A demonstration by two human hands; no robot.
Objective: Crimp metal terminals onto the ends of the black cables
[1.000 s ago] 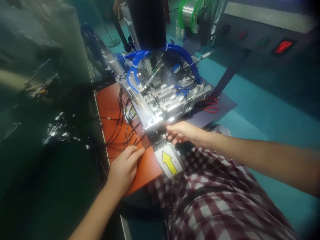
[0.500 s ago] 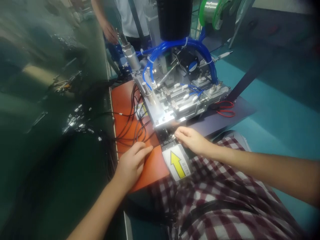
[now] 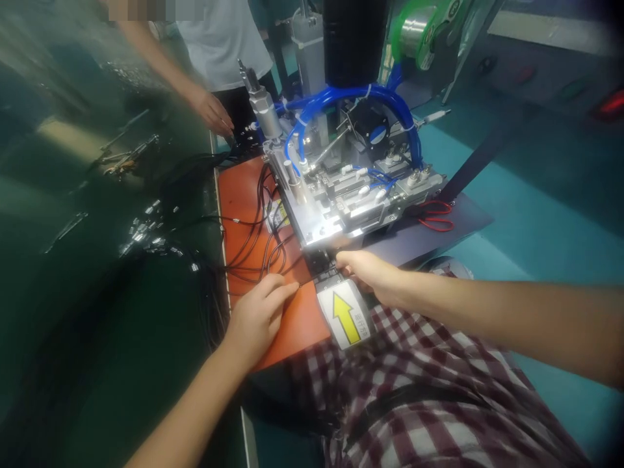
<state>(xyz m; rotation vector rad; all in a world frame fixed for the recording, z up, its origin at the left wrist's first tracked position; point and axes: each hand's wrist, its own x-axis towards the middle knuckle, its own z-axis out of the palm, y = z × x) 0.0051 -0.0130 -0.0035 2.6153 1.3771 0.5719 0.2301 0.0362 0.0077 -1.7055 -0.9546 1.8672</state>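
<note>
- the left hand (image 3: 258, 318) is resting on the orange board (image 3: 305, 328), its thumb and forefinger pressing together and apparently pinching a thin black cable (image 3: 306, 284) near the board's right edge.
- the right hand (image 3: 368, 273) is curling its fingers inward just in front of the pneumatic machine (image 3: 358, 211); its fingertips are partly hiding, so whether they are gripping anything i cannot tell.
- the thin black cable is running from the left fingertips toward the dark feed track (image 3: 327, 281), which is lying between the two hands.
- a white plate with a yellow arrow (image 3: 345, 317) is sitting at the near end of that track, just below the right hand.
- more black cables (image 3: 244, 276) are looping over the orange board, partly covering a small label (image 3: 276, 216).
- above the machine, blue air tubes (image 3: 336, 97) are arching beneath a black duct (image 3: 355, 45).
- a green spool (image 3: 398, 44) is carrying silvery wire (image 3: 414, 31), wound around its core.
- red loop handles (image 3: 443, 229) are lying beside the machine's right side.
- on the dark green surface (image 3: 121, 364), shiny metal pieces (image 3: 156, 244) are clustering at the cable ends.
- a co-worker's hand (image 3: 213, 114) is reaching down behind the board.
</note>
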